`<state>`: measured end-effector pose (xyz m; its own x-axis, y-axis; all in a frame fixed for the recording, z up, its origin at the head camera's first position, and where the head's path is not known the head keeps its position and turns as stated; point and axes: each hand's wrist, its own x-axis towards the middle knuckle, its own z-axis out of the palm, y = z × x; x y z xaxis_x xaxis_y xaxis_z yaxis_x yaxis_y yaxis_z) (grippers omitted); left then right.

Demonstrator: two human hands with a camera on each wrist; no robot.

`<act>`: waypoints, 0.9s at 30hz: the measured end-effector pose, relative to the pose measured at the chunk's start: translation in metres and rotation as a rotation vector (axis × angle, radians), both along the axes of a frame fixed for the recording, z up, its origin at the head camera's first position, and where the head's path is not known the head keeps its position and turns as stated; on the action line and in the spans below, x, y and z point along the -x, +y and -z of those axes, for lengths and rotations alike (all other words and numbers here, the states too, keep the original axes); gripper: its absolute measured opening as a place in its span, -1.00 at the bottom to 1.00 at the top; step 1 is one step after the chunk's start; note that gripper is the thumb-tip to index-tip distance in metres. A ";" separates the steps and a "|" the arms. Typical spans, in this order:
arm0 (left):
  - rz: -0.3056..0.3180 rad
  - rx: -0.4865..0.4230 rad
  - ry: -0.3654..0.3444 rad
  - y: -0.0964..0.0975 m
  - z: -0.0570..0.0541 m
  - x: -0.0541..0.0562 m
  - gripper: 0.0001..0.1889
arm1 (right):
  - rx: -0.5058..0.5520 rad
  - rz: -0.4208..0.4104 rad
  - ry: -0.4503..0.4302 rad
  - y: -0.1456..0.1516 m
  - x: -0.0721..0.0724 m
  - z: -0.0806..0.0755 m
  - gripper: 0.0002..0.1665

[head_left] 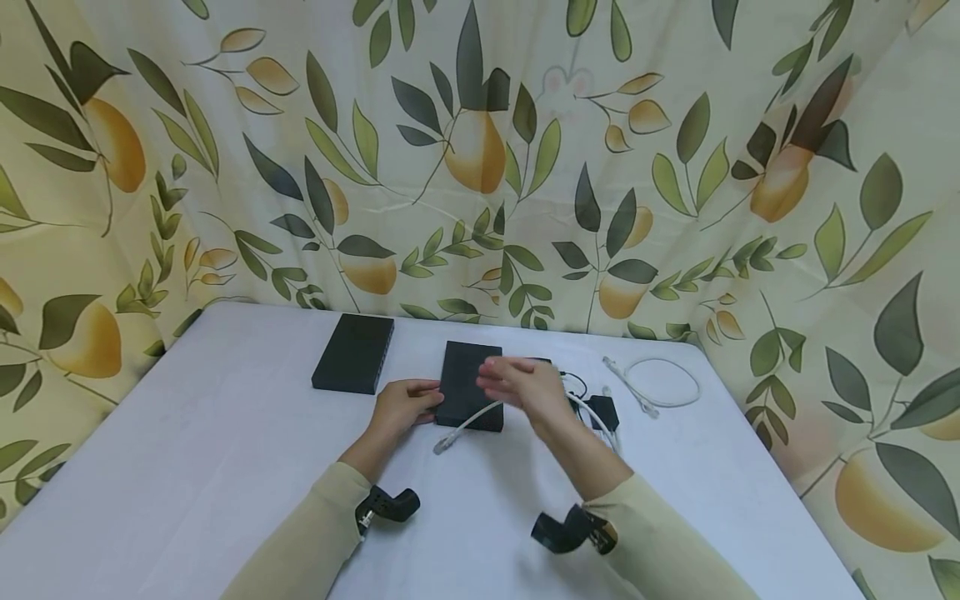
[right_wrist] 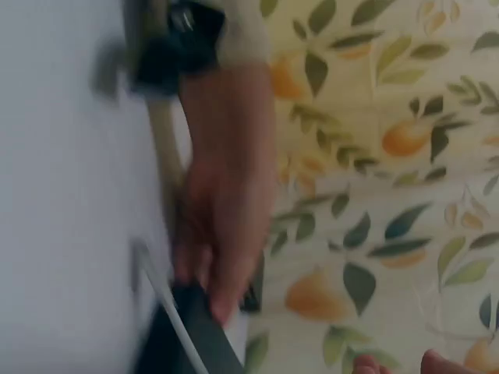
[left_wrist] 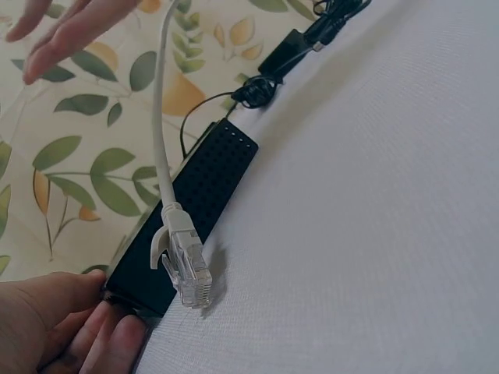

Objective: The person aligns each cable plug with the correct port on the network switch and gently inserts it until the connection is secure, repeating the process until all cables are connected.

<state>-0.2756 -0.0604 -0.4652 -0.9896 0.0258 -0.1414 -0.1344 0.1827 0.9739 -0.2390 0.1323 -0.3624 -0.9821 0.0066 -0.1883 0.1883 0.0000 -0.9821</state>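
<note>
A flat black box (head_left: 468,387) with a perforated side (left_wrist: 210,175) lies on the white table. My left hand (head_left: 405,406) grips its left end, thumb on top and fingers curled beneath, as the left wrist view shows. Over the box is my right hand (head_left: 528,387), its fingers extended and holding nothing. A white Ethernet cable (head_left: 480,414) passes behind the right hand in the head view. Its clear plug (left_wrist: 191,269) hangs in front of the box, close over the table. In the right wrist view the left hand (right_wrist: 226,210) is blurred at the box.
Another flat black box (head_left: 354,353) lies at the back left. Right of the gripped box are a black power adapter (head_left: 603,412) and bundled black wires (left_wrist: 257,92). A second white cable (head_left: 682,404) is looped at the back right. Behind the table hangs a fruit-patterned curtain (head_left: 420,167).
</note>
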 end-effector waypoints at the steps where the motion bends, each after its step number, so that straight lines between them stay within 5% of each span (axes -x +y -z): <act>1: -0.002 0.001 -0.003 0.000 0.000 0.000 -0.67 | -0.031 0.007 0.008 0.003 0.009 -0.006 -0.59; 4: -0.012 0.015 -0.007 -0.001 0.001 0.001 -0.68 | -0.118 0.031 -0.010 0.010 0.038 -0.015 -0.59; 9: -0.004 0.006 -0.005 -0.001 0.004 0.001 -0.68 | -0.215 0.057 -0.159 0.021 0.069 -0.001 -0.55; 14: 0.006 -0.007 -0.007 0.000 0.005 0.000 -0.68 | -0.284 0.116 -0.240 0.029 0.074 0.019 -0.53; 27: -0.006 0.003 0.003 0.001 0.003 0.002 -0.69 | -0.540 0.134 -0.130 0.022 0.075 0.040 -0.66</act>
<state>-0.2779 -0.0598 -0.4685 -0.9901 0.0197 -0.1388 -0.1329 0.1845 0.9738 -0.3139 0.1545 -0.4025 -0.9350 0.2581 -0.2433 0.3408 0.4634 -0.8180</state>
